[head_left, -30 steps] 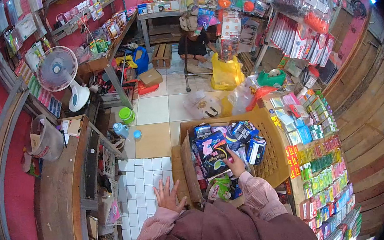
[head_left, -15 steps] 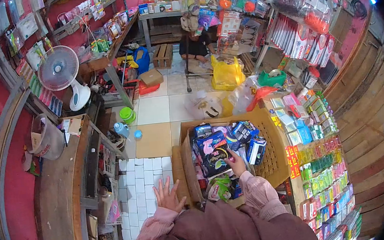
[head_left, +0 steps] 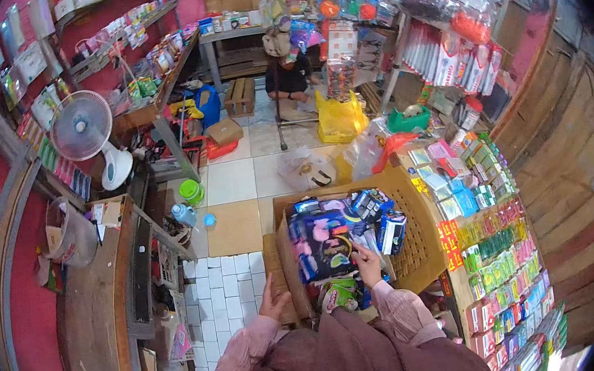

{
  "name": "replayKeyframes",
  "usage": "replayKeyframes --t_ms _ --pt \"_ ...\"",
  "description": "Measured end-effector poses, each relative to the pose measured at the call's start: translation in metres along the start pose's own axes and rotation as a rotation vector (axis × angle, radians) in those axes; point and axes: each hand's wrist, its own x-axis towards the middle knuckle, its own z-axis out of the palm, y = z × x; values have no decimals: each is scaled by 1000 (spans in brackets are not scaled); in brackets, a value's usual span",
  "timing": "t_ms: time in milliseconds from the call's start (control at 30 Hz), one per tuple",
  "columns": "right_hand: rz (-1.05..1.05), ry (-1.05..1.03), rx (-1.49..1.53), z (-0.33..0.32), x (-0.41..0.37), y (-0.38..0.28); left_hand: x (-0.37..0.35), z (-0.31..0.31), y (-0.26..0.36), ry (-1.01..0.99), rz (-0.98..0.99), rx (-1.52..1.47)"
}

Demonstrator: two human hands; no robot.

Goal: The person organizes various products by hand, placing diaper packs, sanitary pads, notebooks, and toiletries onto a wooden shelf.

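Observation:
An open cardboard box [head_left: 287, 260] in front of me holds several packets. My right hand [head_left: 368, 264] is over it, thumb and fingers pinched at the right edge of a dark packet [head_left: 339, 250] with pink and yellow print, which looks blurred. My left hand [head_left: 275, 301] is beside the box's left flap, fingers apart and nothing in it. A green and white packet [head_left: 339, 296] lies in the box nearest to me. Blue packets [head_left: 392, 232] lie at its right side.
A wooden counter [head_left: 92, 319] with a fan [head_left: 83, 129] beyond it runs along the left. Shelves of small packs [head_left: 497, 236] stand at right. Another person [head_left: 290, 80] sits low at the back, near a yellow bag [head_left: 340, 117].
My left hand has moved right, closer to the box, with its fingers less spread. The dark packet and my right hand have shifted slightly. The whole view has tilted a little. The seated person has changed posture.

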Motion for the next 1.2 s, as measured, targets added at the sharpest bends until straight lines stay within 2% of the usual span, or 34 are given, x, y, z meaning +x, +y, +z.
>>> replayKeyframes --t_ms 33,133,167,200,267,367,400,433,500,567,600,633,667,700,733,800,867,900,967,1167,1200 --pt "66 -68 10 -2 -7 -21 3 2 6 -8 4 -94" --pt "33 -232 -49 5 -26 -37 11 3 18 -48 20 -304" --pt "46 -256 -57 10 -39 -60 6 6 23 8 -90 -321" --pt "60 -297 -50 14 -49 -70 12 -1 7 9 0 -245" --pt "-9 -323 -34 21 -66 -74 23 -8 -14 35 318 -197" --pt "-40 -372 86 29 -84 -75 12 -11 4 69 121 -482" --pt "-29 -392 156 28 -88 -72 -12 0 53 139 -15 -452" --pt "-14 -385 127 22 -86 -67 -6 -16 30 183 23 -423" --pt "26 -375 74 -3 -70 -51 0 -59 0 159 -71 -518" --pt "187 -134 31 -43 -44 -27 -12 -72 20 188 -101 -571" --pt "1 64 6 -61 -29 -1 -17 -77 34 200 -122 -475" --pt "27 136 102 -82 -17 3 -12 -103 5 254 -38 -416" --pt "157 193 216 -96 -8 21 -16 -104 12 259 -64 -434" --pt "192 157 71 -110 -3 25 -24 -100 31 266 -90 -452" --pt "212 107 18 -116 1 36 -34 -68 75 243 -97 -484" --pt "212 -12 -145 -111 6 64 -34 -73 72 225 -123 -481" --pt "225 -111 -349 -95 6 53 -33 -82 60 241 -139 -452" --pt "25 -200 -421 -87 8 70 -32 -88 54 248 -172 -468" --pt "51 -295 -624 -65 7 76 -34 -74 63 318 -122 -400" --pt "46 -376 -631 -68 6 67 -36 -78 66 280 -132 -387" --pt "-161 -180 -705 -65 -2 60 -36 -83 58 290 -136 -388"
